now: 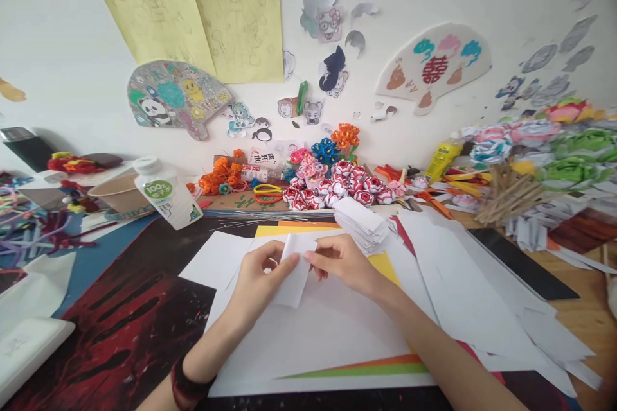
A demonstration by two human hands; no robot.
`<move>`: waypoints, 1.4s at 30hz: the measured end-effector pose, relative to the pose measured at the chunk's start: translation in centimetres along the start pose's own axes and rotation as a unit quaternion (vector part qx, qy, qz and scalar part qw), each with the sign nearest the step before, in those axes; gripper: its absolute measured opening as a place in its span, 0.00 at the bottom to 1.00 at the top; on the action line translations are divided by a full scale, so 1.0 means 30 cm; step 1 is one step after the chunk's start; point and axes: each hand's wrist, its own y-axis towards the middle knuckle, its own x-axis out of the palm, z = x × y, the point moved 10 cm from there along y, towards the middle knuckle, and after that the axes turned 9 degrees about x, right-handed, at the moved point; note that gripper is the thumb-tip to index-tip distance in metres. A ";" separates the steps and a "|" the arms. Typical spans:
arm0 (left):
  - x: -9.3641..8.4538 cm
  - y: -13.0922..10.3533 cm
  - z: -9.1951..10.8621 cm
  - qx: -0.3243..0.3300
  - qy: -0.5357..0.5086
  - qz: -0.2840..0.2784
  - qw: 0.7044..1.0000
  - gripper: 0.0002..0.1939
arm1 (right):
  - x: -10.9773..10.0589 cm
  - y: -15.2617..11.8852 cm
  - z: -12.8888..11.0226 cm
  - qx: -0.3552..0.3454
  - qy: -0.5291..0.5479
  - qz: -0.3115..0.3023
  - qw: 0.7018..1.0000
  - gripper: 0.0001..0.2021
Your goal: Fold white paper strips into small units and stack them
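A small folded piece of white paper [295, 286] is held upright between both hands, over a large white sheet [347, 340]. My left hand [263, 273] pinches its left side, the thumb lying across the front. On the right, my right hand [340, 260] grips the upper edge between thumb and fingers. Just behind the hands leans a stack of small white paper pieces [361, 221]. Another white sheet [212, 260] lies to the left of my left hand.
Red-and-white paper flowers [337, 189] line the wall side. A white bottle [166, 192] stands at the left, by a paper bowl [118, 192]. To the right are white sheets [463, 270], a black flat object [523, 263] and a yellow bottle [442, 159].
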 end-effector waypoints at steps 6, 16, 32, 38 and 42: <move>-0.002 -0.001 -0.004 -0.006 0.002 0.001 1.000 0.14 | 0.003 -0.001 -0.001 0.001 0.003 -0.009 1.000 0.17; -0.001 -0.003 -0.005 -0.004 -0.007 0.001 1.000 0.14 | 0.001 -0.002 -0.004 0.003 0.000 -0.007 1.000 0.17; -0.040 0.005 -0.017 0.010 -0.035 0.024 0.999 0.14 | 0.024 -0.005 0.009 0.014 0.008 -0.044 0.999 0.15; -0.034 0.004 -0.005 0.016 -0.034 0.012 0.999 0.14 | 0.031 -0.006 0.010 0.017 0.009 -0.057 0.998 0.15; -0.045 0.007 0.025 0.059 0.010 0.018 0.998 0.14 | 0.040 -0.008 0.014 0.023 0.012 -0.067 0.997 0.15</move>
